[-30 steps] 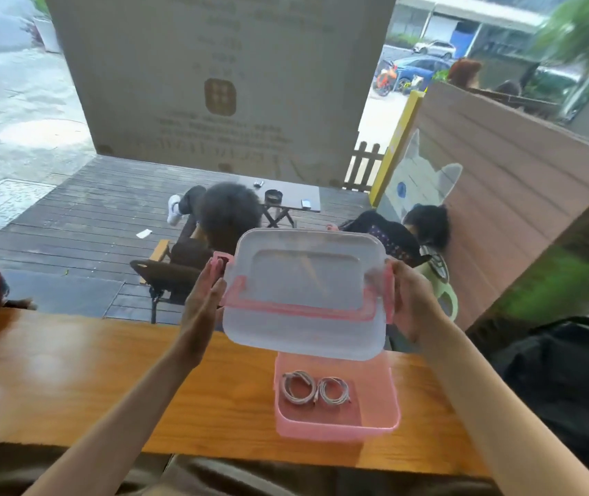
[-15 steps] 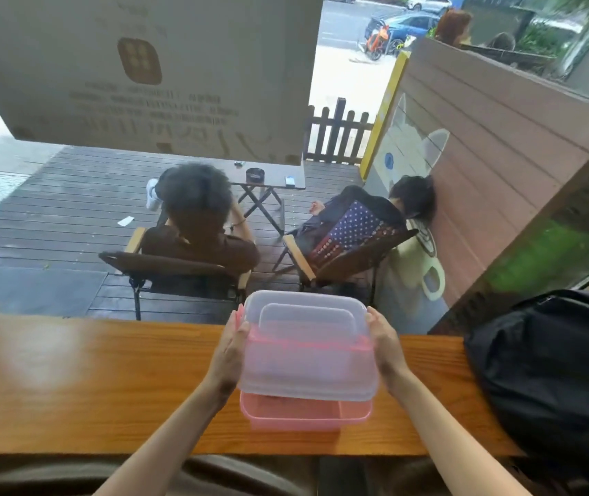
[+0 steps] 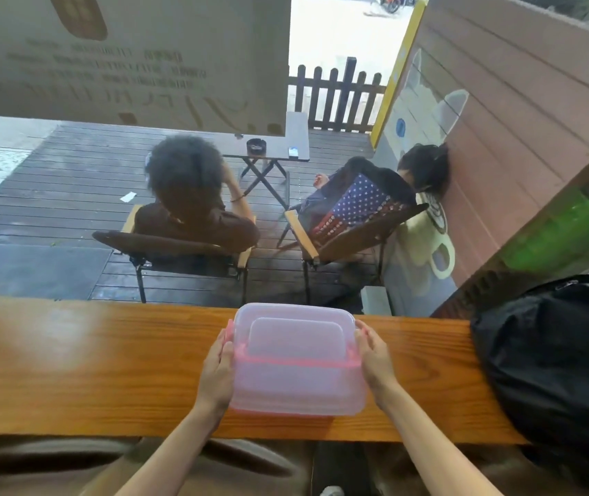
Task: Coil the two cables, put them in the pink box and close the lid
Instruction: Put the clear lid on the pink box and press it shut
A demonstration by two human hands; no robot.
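The left hand [image 3: 218,374] presses flat against the left side of the translucent lid [image 3: 294,356], fingers stretched forward along its edge up to the pink latch [image 3: 229,329] at the far left corner. The right hand [image 3: 375,359] mirrors it on the opposite side, palm against the lid's right edge and fingers curled lightly around the far right corner. Neither hand is closed into a fist; both are spread and clamp the lid between them.

The lid sits between the two palms, low in the middle of the frame, and covers the pink box [image 3: 278,411], of which only a thin pink strip shows under the lid's near edge. Whether the lid is fully seated and latched cannot be told from this angle. The cables are not visible through the cloudy plastic.

Box and lid rest on a long wooden counter [image 3: 89,370] that runs across the frame. A black bag [image 3: 554,352] lies on the counter at the right edge of the frame, well apart from the right hand. Beyond the counter, in the upper half of the frame, two people sit in folding chairs [image 3: 178,252] on a dark wooden deck [image 3: 53,195], with a small table [image 3: 268,148] between them.
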